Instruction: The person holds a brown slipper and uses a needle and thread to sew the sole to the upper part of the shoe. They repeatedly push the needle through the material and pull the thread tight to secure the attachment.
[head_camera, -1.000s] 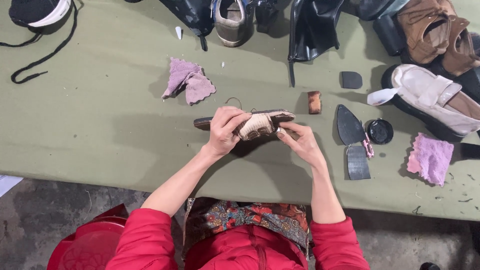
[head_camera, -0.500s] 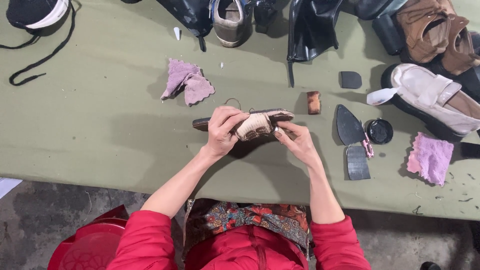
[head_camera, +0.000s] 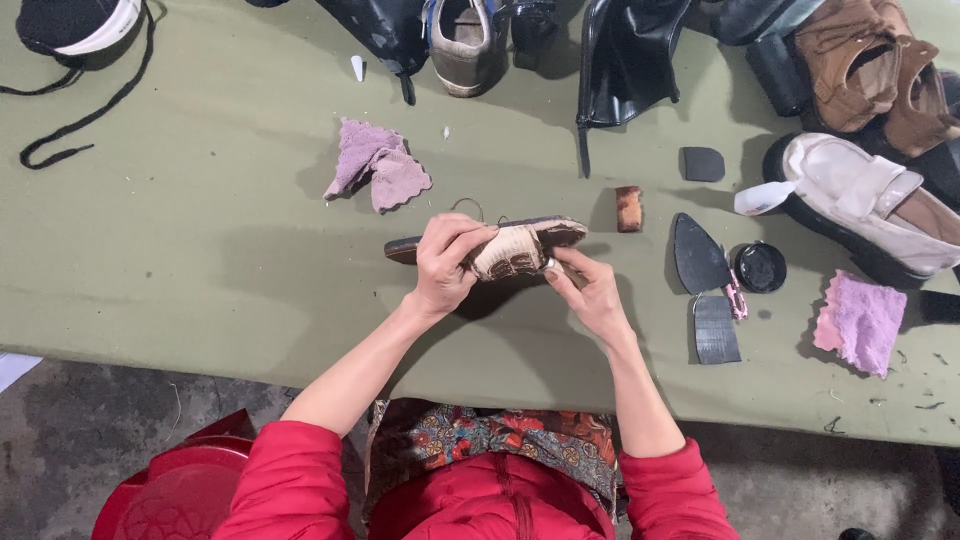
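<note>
Head view, left hand (head_camera: 445, 262) and right hand (head_camera: 588, 290) still gripping shoe (head_camera: 500, 245), unchanged

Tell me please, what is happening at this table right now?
A person in red sleeves holds a small brown shoe on its side just above the green table. The left hand grips its middle, and the right hand works at its lower edge with the fingertips. Around it lie a pink cloth, a black sole piece, a round black tin and other shoes.

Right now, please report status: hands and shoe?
Left hand grips shoe. Right hand pinches its side. Pink cloth lies behind, apart.
</note>
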